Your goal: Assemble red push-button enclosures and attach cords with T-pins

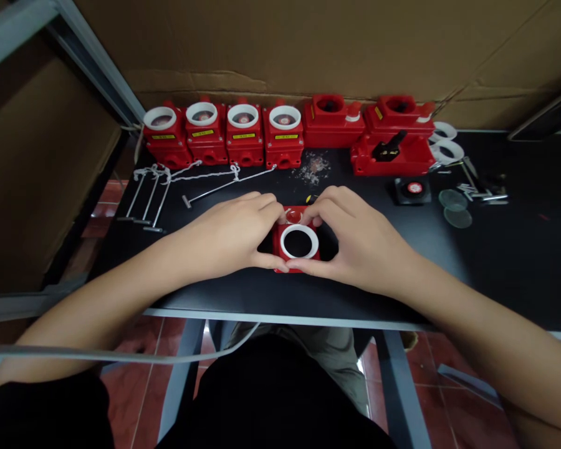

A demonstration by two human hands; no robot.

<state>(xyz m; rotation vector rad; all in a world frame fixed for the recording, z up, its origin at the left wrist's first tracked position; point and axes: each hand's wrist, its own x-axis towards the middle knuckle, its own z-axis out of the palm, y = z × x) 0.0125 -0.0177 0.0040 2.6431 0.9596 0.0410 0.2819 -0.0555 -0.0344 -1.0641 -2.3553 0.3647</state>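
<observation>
A red break-glass alarm box (277,246) sits on the black table in front of me, with a white ring (284,251) round its dark opening. A red round part (293,216) shows at its far end. My left hand (238,234) curls round the left side, thumb at the ring's near edge and fingertips at the far end. On the right side my right hand (355,240) mirrors it, its thumb meeting the left one. The fingers of both hands are closed on the box. A black thing with a yellow mark (310,199) lies just behind, partly hidden.
Several red boxes with white rings (244,116) line the back. Small hammers on chains (156,199) lie at left. An opened red box (397,156), a black square part (412,190), loose white rings (447,151) and glass discs (457,217) are at right. White crumbs (314,168) lie mid-table.
</observation>
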